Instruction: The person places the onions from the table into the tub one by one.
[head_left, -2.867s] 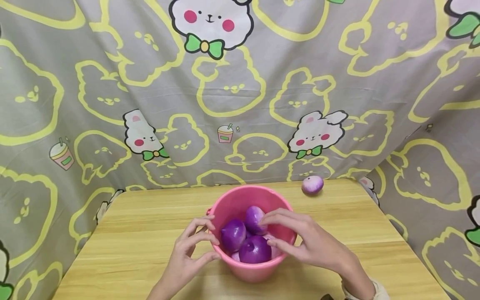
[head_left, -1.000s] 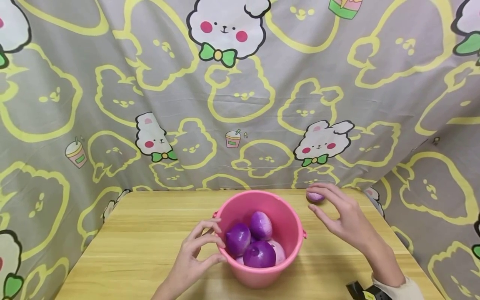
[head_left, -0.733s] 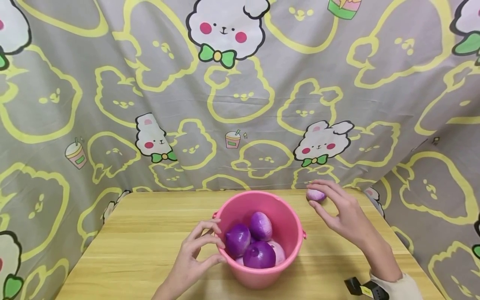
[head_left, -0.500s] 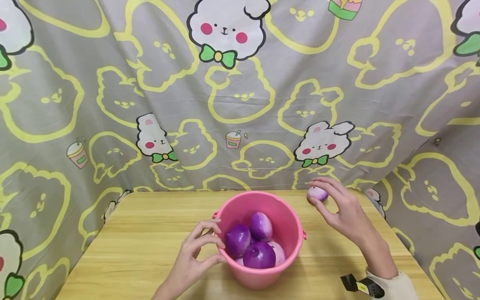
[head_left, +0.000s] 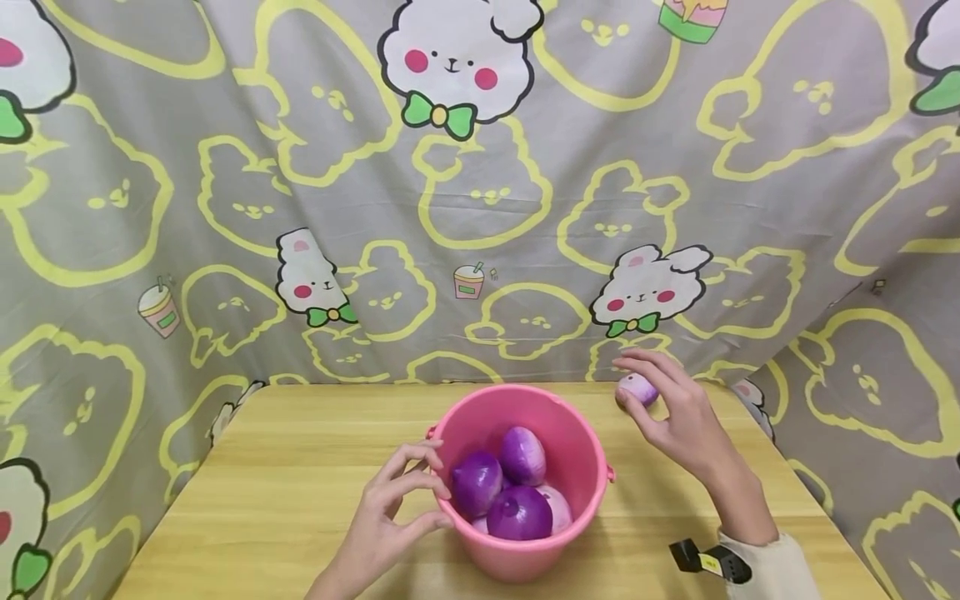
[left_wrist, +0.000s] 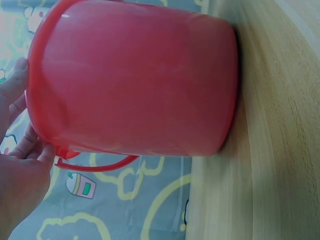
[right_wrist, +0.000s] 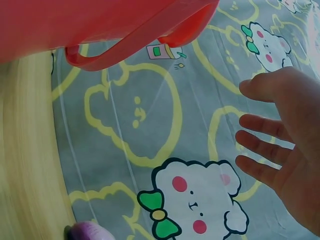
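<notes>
A pink bucket (head_left: 517, 562) stands on the table with several purple onions (head_left: 520, 513) inside. My left hand (head_left: 390, 504) holds its left rim, with bent fingertips over the edge and the thumb lower down. The left wrist view has these fingers beside the bucket's handle (left_wrist: 117, 164). Over at the back right, one more purple-and-white onion (head_left: 641, 387) lies on the table. My right hand (head_left: 686, 417) hovers by it with spread fingers and partly covers it. From the right wrist, the onion (right_wrist: 90, 231) appears well apart from the hand (right_wrist: 300, 145), which holds nothing.
The wooden table (head_left: 300, 467) ends at a grey curtain (head_left: 360, 192) printed with rabbits, which hangs behind and along both sides. A black strap device (head_left: 708, 562) sits at the right sleeve (head_left: 776, 567).
My right hand has left the bucket and reached the lone onion at the back right; lately it has risen and shifted slightly left. The left hand stays on the rim.
</notes>
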